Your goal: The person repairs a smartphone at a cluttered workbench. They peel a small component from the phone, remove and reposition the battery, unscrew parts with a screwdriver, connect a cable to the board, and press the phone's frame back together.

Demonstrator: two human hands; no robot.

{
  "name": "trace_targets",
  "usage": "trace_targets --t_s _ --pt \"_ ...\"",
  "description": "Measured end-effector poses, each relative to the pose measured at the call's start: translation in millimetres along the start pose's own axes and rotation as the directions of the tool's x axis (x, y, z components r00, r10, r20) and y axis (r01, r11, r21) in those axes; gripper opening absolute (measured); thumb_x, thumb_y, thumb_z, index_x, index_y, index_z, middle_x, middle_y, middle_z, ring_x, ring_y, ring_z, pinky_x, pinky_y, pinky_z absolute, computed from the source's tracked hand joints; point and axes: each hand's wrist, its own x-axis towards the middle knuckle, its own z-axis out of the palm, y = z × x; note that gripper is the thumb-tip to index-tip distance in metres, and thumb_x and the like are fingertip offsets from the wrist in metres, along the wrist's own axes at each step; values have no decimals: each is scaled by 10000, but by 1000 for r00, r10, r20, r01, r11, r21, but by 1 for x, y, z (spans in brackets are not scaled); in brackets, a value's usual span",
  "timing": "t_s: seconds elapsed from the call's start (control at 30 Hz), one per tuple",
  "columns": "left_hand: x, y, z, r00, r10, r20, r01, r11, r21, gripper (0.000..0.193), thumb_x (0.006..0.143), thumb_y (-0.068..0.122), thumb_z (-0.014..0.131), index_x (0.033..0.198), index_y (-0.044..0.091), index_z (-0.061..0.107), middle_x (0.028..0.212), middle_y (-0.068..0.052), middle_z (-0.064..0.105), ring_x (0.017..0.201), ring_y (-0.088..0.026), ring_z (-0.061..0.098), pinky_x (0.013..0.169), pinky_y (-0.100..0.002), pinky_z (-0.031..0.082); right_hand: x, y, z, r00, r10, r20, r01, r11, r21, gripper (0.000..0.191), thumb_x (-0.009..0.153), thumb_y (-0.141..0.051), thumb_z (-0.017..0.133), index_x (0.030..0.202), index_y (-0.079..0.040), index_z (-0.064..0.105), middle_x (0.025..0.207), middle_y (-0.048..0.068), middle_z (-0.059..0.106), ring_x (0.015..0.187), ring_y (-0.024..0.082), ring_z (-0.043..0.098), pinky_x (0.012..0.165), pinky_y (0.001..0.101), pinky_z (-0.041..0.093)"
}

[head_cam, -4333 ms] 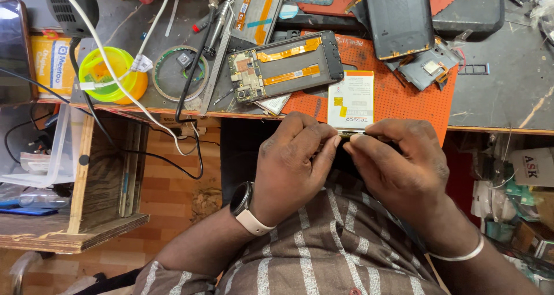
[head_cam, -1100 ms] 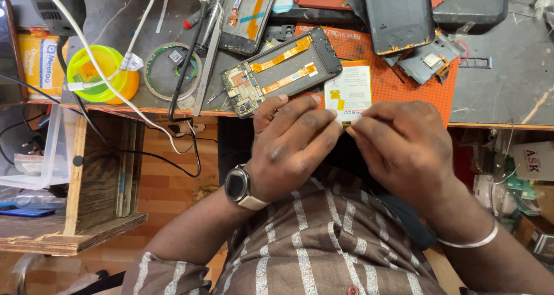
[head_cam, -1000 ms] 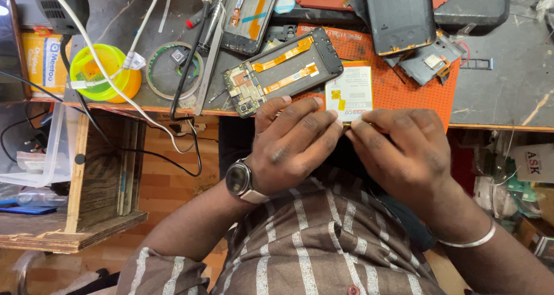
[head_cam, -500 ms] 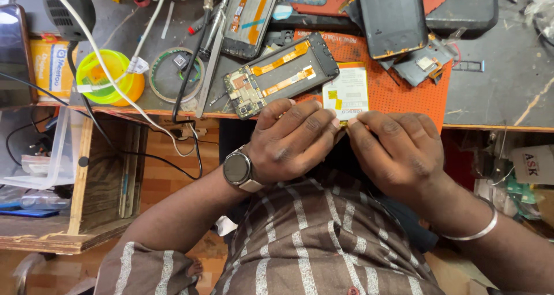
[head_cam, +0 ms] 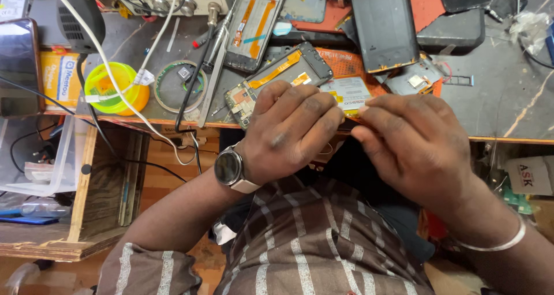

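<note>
left hand point(head_cam: 291, 130): pinched shut on small yellow part point(head_cam: 350, 114), we think
right hand point(head_cam: 412, 142): pinching its other end
location: over bench edge, near opened phone frame point(head_cam: 277, 81)
handling: light, thin, fragile; we'd grip edges

We see a matt grey worktop point(head_cam: 508, 99), scratched and rough, a glossy yellow plastic tub point(head_cam: 115, 87), a worn wooden shelf point(head_cam: 86, 174), a smooth metal bangle point(head_cam: 496, 243) and a striped cloth shirt point(head_cam: 311, 249).

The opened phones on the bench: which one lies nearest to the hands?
The one with the diagonal orange ribbon, partly under the left hand; the other two lie farther back.
</note>
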Motion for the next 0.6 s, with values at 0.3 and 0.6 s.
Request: trace_targets --t_s 0.3,0.6 --pt "14 -6 -2 987 -146 73 161 952 -261 150 986 125 771 1097 64 691 1088 -46 695 976 -215 666 894 -392 451 13 21 -5 979 148 139 -170 973 157 158 960 -84 760 1110 -51 723 1070 106 726 923 277 726 780 359 580" --pt "26 -14 7 948 -316 38 314 910 -271 184 988 110 750 1148 86 663 1063 -55 687 988 -293 654 916 -411 496 37 29 -2 997 79 -3 -78 985 157 72 988 -26 728 1042 1 690 1002 130 725 860 273 720 732 341 561"
